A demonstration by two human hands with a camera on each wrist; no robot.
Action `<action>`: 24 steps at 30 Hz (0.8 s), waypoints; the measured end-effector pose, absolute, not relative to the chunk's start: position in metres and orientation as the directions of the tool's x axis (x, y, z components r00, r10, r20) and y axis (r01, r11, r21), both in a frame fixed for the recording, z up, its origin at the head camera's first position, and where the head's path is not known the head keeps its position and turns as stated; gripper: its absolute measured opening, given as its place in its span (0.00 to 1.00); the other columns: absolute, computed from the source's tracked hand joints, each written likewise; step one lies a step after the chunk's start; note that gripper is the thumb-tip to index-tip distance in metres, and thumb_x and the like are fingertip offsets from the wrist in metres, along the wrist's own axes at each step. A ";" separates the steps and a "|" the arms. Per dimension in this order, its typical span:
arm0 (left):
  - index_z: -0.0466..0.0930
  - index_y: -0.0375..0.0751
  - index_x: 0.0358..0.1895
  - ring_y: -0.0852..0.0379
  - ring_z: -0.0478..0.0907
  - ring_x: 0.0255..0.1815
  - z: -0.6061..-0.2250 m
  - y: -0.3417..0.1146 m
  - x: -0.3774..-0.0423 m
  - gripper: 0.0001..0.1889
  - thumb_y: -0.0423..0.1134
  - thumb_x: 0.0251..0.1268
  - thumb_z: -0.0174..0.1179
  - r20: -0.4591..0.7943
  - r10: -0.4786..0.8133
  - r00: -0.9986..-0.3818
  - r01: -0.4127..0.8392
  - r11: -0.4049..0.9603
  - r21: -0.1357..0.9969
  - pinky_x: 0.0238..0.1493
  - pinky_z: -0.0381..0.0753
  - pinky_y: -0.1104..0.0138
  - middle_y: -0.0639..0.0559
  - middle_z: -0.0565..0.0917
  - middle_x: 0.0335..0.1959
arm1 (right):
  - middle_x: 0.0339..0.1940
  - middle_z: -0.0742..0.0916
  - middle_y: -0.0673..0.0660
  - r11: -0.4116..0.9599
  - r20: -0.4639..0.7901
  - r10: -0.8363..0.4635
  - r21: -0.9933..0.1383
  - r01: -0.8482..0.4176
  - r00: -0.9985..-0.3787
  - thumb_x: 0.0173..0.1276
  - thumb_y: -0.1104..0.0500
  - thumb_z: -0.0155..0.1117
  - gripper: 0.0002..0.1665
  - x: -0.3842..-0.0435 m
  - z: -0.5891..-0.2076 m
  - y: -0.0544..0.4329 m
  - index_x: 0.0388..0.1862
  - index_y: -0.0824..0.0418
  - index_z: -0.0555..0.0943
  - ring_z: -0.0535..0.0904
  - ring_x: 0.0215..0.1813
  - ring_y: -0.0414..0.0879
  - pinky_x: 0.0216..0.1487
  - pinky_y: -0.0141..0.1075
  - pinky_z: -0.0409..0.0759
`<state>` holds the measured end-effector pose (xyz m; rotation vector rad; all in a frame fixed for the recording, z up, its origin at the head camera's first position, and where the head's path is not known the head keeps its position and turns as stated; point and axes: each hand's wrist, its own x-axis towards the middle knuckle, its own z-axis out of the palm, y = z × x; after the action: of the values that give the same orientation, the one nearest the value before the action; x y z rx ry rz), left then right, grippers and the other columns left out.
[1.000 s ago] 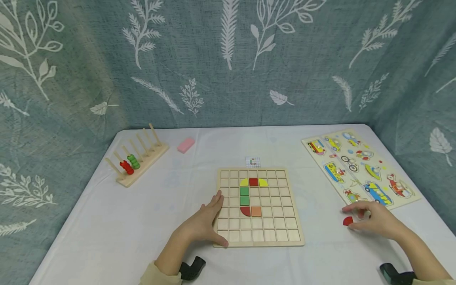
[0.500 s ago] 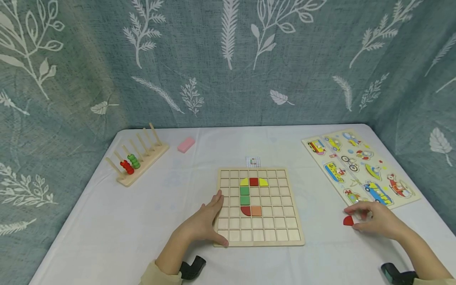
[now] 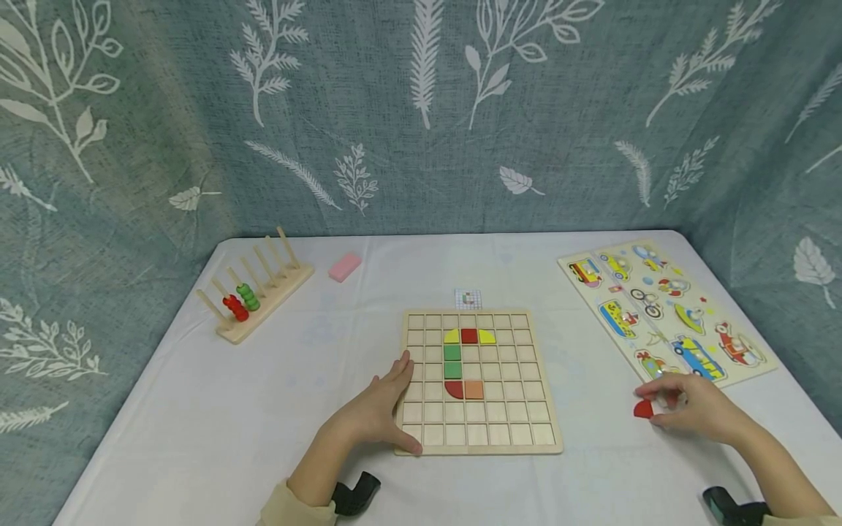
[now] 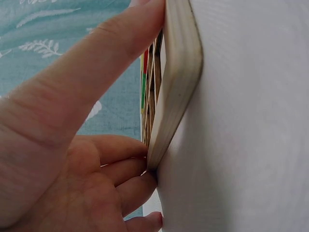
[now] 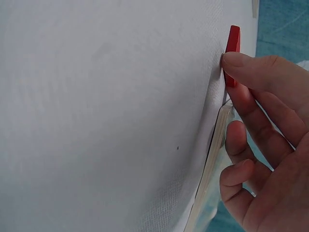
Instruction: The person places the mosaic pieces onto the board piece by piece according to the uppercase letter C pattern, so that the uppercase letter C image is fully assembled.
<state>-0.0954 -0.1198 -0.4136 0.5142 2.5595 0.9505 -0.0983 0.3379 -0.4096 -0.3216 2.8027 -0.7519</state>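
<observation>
My left hand (image 3: 375, 415) lies spread along the left side of a wooden grid board (image 3: 555, 431). Its thumb touches the near left corner and the fingertips meet the side edge, as the left wrist view (image 4: 72, 121) also shows. On the board sit coloured tiles: yellow rounded ones, a red square (image 3: 469, 336), green squares (image 3: 452, 352), a red quarter-circle and an orange square (image 3: 473, 389). At the right, my right hand (image 3: 700, 409) pinches a red quarter-circle tile (image 3: 643, 409) between thumb and finger, low over the cloth. The right wrist view shows that tile (image 5: 233, 38) edge-on.
A picture puzzle board (image 3: 664, 314) of vehicles lies just beyond my right hand. Behind the grid board is a small pattern card (image 3: 468, 298). Back left stand a peg rack (image 3: 263, 307) with red and green beads and a pink block (image 3: 344, 267).
My right hand has shifted very slightly to the right while the red quarter-circle tile turned a little at its fingertips. The left hand and the grid board have stayed in place.
</observation>
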 end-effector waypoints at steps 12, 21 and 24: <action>0.46 0.26 0.69 0.45 0.42 0.72 -0.413 -0.120 -0.095 0.66 0.47 0.23 0.79 -0.206 0.453 -0.867 0.203 0.701 0.684 0.67 0.44 0.48 0.39 0.43 0.72 | 0.30 0.78 0.49 0.850 -0.152 -0.243 -0.509 -0.135 -0.958 0.43 0.59 0.75 0.21 -0.097 -0.409 0.333 0.41 0.59 0.84 0.66 0.32 0.41 0.25 0.30 0.65; 0.46 0.25 0.69 0.44 0.42 0.72 -0.413 -0.120 -0.094 0.65 0.46 0.23 0.79 -0.202 0.458 -0.866 0.208 0.696 0.687 0.67 0.44 0.48 0.38 0.43 0.72 | 0.27 0.77 0.49 0.842 -0.124 -0.234 -0.522 -0.137 -0.964 0.43 0.60 0.75 0.20 -0.098 -0.411 0.326 0.39 0.58 0.84 0.66 0.30 0.41 0.24 0.30 0.65; 0.46 0.25 0.69 0.44 0.42 0.72 -0.413 -0.120 -0.095 0.66 0.47 0.23 0.79 -0.203 0.455 -0.867 0.206 0.698 0.685 0.67 0.44 0.48 0.38 0.43 0.72 | 0.26 0.76 0.49 0.840 -0.110 -0.237 -0.523 -0.146 -0.965 0.43 0.60 0.75 0.19 -0.099 -0.412 0.322 0.39 0.57 0.84 0.66 0.29 0.41 0.25 0.31 0.65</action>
<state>-0.0949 -0.1197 -0.4133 0.5165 2.5509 0.9674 -0.0990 0.3219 -0.4123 -0.2987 2.8479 -0.7896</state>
